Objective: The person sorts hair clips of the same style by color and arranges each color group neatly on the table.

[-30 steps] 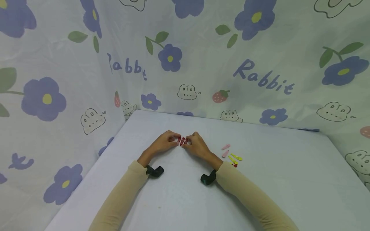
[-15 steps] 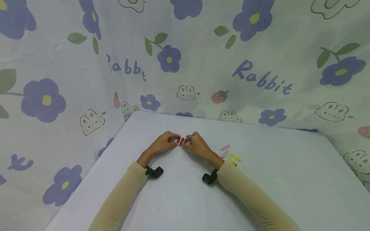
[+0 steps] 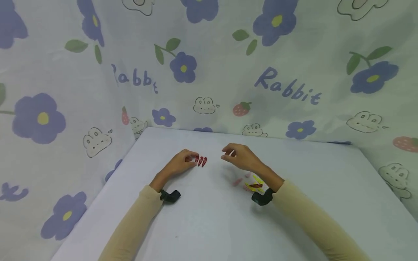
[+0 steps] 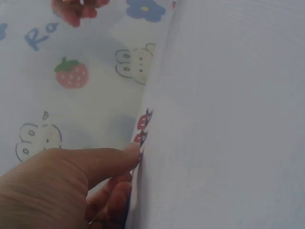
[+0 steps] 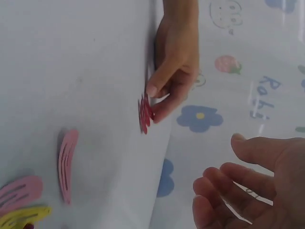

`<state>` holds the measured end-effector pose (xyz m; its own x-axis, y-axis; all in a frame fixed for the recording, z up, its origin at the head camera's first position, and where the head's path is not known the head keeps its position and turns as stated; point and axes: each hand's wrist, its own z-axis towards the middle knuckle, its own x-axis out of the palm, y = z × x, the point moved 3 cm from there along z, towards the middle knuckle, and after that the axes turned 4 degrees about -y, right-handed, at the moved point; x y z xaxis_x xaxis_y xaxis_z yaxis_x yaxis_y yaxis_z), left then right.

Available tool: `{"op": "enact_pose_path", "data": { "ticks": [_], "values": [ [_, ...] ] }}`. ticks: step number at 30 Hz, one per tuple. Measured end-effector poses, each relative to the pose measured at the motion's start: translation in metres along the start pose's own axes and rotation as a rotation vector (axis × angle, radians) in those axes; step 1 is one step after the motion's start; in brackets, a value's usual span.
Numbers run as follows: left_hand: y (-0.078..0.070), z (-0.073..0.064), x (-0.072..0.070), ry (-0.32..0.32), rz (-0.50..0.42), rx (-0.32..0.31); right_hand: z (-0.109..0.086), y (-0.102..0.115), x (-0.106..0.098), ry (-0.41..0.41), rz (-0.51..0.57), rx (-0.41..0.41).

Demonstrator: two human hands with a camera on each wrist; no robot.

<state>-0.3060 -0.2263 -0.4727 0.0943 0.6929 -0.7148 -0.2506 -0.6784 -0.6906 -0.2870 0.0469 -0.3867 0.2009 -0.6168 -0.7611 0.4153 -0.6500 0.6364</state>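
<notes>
Three red snap hair clips (image 3: pixel 204 161) lie side by side in a slanted row on the white table. My left hand (image 3: pixel 179 162) rests at the left end of this row, pinching the leftmost clip between thumb and fingers. In the left wrist view its thumb (image 4: pixel 112 160) hides part of that clip. My right hand (image 3: pixel 243 157) hovers above the table to the right of the row, fingers loosely bent and apart from the thumb. Nothing lies in its grasp in the right wrist view, where the palm side (image 5: pixel 252 181) shows.
Near my right wrist lie yellow hair clips (image 3: pixel 258 179), another red clip (image 3: pixel 256 185) and pink clips (image 5: pixel 68 164); the pink ones look blurred in the head view. A cloth printed with flowers and rabbits (image 3: pixel 209 65) rises behind the table (image 3: pixel 196 224).
My right hand has let go of the red clips and moved right and up from the table. The left hand stays at the row. The view has shifted slightly.
</notes>
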Motion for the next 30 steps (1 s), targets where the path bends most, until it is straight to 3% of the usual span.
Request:
{"op": "enact_pose_path", "data": {
  "ticks": [9,15,18,25,30],
  "values": [
    [0.001,-0.004,-0.002,-0.004,0.005,0.011,-0.041,-0.026,-0.026,0.013,-0.043,0.035],
    [-0.001,0.0,0.0,-0.007,-0.004,0.048,-0.065,-0.05,-0.031,-0.025,-0.048,0.106],
    [-0.001,0.0,-0.001,-0.006,-0.007,0.045,-0.075,-0.059,-0.03,-0.029,-0.023,0.102],
    [-0.003,0.003,0.003,-0.005,-0.003,0.052,-0.103,-0.085,-0.03,-0.038,-0.033,0.035],
    [0.001,0.0,0.002,-0.009,0.014,0.032,-0.108,-0.095,-0.021,-0.034,-0.045,-0.066]
  ]
}}
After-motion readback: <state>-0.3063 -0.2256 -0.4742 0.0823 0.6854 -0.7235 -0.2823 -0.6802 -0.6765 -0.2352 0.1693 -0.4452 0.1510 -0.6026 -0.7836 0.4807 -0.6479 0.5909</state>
